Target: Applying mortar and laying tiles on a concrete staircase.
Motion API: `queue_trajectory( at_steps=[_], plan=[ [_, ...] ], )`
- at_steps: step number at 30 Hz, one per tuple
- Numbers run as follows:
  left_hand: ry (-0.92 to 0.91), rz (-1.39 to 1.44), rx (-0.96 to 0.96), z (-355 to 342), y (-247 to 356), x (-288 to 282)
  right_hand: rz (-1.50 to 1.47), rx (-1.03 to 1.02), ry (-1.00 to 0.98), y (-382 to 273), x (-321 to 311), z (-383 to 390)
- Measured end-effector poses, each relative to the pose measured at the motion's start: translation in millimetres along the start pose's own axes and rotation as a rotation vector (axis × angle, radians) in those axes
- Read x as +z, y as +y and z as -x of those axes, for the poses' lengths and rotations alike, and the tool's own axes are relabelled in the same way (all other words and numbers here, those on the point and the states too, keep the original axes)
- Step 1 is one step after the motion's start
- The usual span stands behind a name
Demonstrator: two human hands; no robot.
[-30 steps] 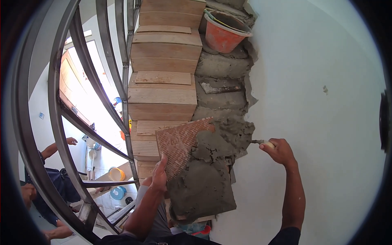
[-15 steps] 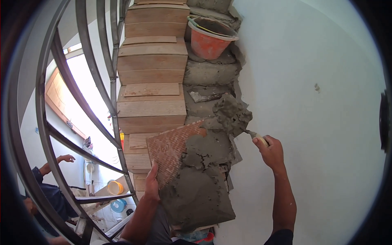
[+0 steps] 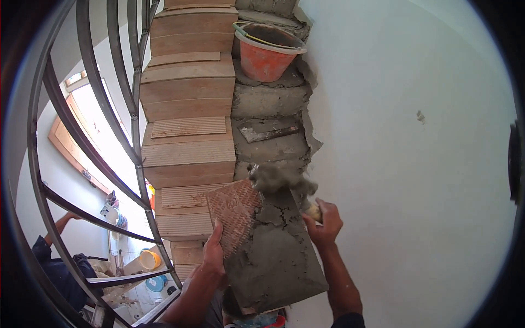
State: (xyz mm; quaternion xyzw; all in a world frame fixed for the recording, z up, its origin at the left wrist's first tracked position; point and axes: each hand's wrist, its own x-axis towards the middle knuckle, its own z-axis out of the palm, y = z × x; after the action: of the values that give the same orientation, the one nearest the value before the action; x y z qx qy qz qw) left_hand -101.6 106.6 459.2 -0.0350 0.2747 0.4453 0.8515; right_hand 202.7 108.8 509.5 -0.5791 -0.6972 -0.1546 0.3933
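Note:
My left hand (image 3: 214,254) grips the left edge of a reddish tile (image 3: 232,210), its rough, ridged back facing up. Grey wet mortar (image 3: 279,254) covers most of that back, cracked toward the far end; the left corner stays bare. My right hand (image 3: 325,224) is closed round the pale handle of a trowel (image 3: 313,212). A blurred lump of mortar (image 3: 279,180) lies over the trowel's blade at the tile's far edge, hiding the blade. Whether the lump touches the tile I cannot tell.
Wood-look tiled steps (image 3: 188,153) climb beside a rough cement strip. On it are a red bucket (image 3: 268,60) and a flat, mortar-smeared tool (image 3: 270,133). A white wall (image 3: 394,191) stands right, metal railing (image 3: 101,109) left. Below, a person (image 3: 60,270) is near a yellow bucket (image 3: 149,259).
My right hand has brought the mortar-laden trowel left and nearer, to the tile's far edge. My left hand keeps its hold on the tile. The whole view has shifted slightly.

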Motion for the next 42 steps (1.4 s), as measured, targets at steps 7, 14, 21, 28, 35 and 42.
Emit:
queue_trajectory(
  at_steps=[7, 14, 21, 28, 35, 42],
  plan=[
    [-0.140, 0.046, -0.009, -5.0, -9.4, -9.2, -0.007, 0.031, -0.103, 25.1, 31.6, 35.2],
    [-0.371, 0.120, -0.142, -14.0, -12.2, -55.1, -0.022, -0.055, -0.144, 37.8, 39.3, 43.0],
    [-0.377, 0.041, -0.174, -7.3, -23.2, -66.1, 0.152, -0.114, -0.171, 35.4, 17.8, 22.9],
    [-0.327, 0.079, -0.187, 4.5, -30.2, -57.8, 0.345, -0.125, -0.241, 24.2, -7.7, 10.6],
    [-0.334, 0.049, -0.121, 12.8, -26.3, -48.6, 0.350, -0.114, -0.195, 25.2, -10.9, 26.2],
    [-0.365, 0.001, -0.161, 16.0, -21.0, -48.6, 0.252, -0.073, -0.245, 27.5, -25.9, 37.7]
  ],
)
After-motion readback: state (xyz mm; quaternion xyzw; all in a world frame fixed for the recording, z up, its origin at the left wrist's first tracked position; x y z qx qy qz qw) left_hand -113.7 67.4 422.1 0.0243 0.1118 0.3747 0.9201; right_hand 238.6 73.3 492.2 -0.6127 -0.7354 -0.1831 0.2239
